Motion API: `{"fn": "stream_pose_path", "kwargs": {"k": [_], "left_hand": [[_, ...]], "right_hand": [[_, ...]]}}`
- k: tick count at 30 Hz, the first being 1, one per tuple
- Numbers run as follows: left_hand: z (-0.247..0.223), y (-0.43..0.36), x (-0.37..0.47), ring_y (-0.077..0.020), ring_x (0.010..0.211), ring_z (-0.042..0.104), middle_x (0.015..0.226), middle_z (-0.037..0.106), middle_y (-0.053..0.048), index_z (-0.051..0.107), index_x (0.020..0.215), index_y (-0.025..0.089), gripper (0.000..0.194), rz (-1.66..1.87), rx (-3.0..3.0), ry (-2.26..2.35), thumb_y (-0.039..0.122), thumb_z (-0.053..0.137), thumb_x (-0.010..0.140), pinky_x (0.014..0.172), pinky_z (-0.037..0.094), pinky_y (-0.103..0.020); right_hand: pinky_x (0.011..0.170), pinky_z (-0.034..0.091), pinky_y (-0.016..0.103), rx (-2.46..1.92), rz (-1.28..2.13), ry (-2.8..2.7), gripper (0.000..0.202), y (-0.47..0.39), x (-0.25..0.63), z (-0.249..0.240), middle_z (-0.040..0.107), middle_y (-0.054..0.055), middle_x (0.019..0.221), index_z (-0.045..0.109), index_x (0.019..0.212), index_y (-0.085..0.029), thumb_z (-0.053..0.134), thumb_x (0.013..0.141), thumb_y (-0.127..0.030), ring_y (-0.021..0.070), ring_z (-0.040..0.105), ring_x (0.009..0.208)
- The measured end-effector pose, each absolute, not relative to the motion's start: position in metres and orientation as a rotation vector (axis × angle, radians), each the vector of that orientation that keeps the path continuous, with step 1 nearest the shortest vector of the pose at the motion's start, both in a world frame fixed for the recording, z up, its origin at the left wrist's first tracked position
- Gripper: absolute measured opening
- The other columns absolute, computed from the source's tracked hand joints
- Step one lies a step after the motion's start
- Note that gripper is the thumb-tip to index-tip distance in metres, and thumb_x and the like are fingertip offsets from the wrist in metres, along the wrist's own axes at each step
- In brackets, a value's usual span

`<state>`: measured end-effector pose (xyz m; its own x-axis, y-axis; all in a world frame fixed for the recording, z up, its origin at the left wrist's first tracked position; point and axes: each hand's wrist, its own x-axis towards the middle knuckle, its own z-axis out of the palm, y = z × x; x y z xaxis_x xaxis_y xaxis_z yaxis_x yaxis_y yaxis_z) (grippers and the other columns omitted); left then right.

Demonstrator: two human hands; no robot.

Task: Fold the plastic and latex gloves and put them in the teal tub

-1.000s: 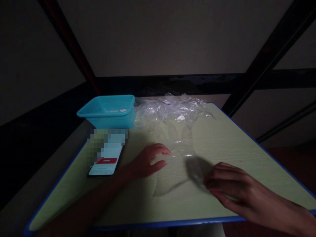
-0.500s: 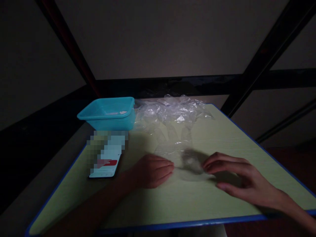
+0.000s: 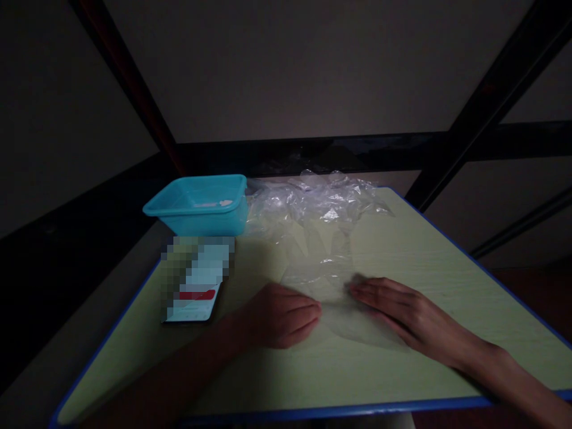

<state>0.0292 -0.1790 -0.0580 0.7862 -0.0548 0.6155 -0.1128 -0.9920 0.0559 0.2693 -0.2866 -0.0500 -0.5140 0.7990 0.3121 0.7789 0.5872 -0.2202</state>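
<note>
A clear plastic glove lies spread on the table, its finger shapes pointing away from me and its cuff nearest. My left hand is closed at the left side of the cuff, fingers pressed together on the thin film. My right hand reaches over the cuff's right side, fingers stretched out and lying on the film; its fingertips are a little blurred. Beyond the glove, a crumpled pile of clear plastic gloves covers the far part of the table.
A turquoise plastic basket stands at the table's far left, with something small and white inside. In front of it lies a phone with its screen lit, partly pixelated. The pale table has a blue edge, and a dark wall rises behind.
My right hand has moved left and inward over the glove, its fingers flattening from a curled, spread pose. The cuff film has shifted and spread out. My left hand stays nearly in place.
</note>
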Motion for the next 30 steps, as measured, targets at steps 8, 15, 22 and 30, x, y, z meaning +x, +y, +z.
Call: {"fn": "stream_pose_path", "kwargs": {"k": [8,15,22,30], "left_hand": [[-0.064,-0.187,0.028,-0.0121,0.059,0.065,0.071,0.070,-0.006,0.063,0.082,0.015,0.021,0.875,2.905,-0.190,0.016,0.043,0.086,0.056,0.053,-0.021],[-0.063,-0.192,0.028,-0.0106,0.057,0.064,0.068,0.070,-0.004,0.064,0.083,0.014,0.023,0.993,2.822,-0.130,0.017,0.041,0.087,0.056,0.051,-0.020],[-0.060,-0.191,0.027,-0.0113,0.059,0.065,0.069,0.071,-0.005,0.066,0.085,0.016,0.026,0.879,2.798,-0.074,0.020,0.041,0.088,0.058,0.051,-0.021],[-0.052,-0.191,0.031,-0.0117,0.062,0.064,0.070,0.070,-0.006,0.067,0.082,0.014,0.031,0.679,2.581,0.156,0.022,0.039,0.089,0.060,0.049,-0.020]], "right_hand": [[0.091,0.048,0.042,-1.242,0.245,-2.459,0.033,-0.288,0.273,-0.043,0.066,0.010,0.108,0.057,0.116,-0.017,0.034,0.094,-0.024,0.0188,0.060,0.102],[0.081,0.052,0.038,-1.133,0.321,-2.419,0.042,-0.285,0.269,-0.034,0.069,0.012,0.097,0.062,0.107,-0.016,0.027,0.095,-0.035,0.0201,0.063,0.093],[0.080,0.052,0.036,-1.093,0.468,-2.372,0.049,-0.285,0.272,-0.039,0.068,0.011,0.095,0.060,0.111,-0.014,0.024,0.094,-0.044,0.0208,0.061,0.096],[0.084,0.048,0.036,-1.137,0.595,-2.306,0.037,-0.284,0.274,-0.045,0.066,0.010,0.098,0.059,0.111,-0.016,0.035,0.093,-0.036,0.0201,0.058,0.099]]}}
